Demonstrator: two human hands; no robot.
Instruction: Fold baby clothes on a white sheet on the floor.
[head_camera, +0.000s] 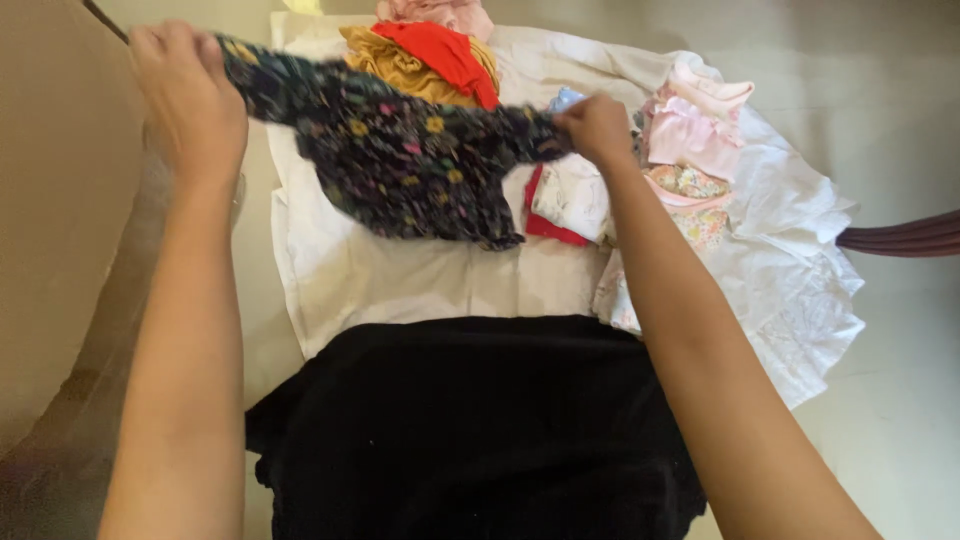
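The left hand (190, 95), upper left of the frame, and the right hand (598, 128), at upper centre, each have fingers closed on an end of a dark floral fabric garment (405, 160), stretched in the air above a white sheet (400, 275) spread on the floor, near folded pink clothes (695, 120).

Two bare hands, left hand (190, 100) and right hand (597, 128), one dark floral garment (400, 160), one white sheet (400, 270), one red garment (445, 50), one mustard garment (400, 68), several pink clothes (695, 125), uncountable in the heap

Soft matt cloth — floral garment (400, 160)
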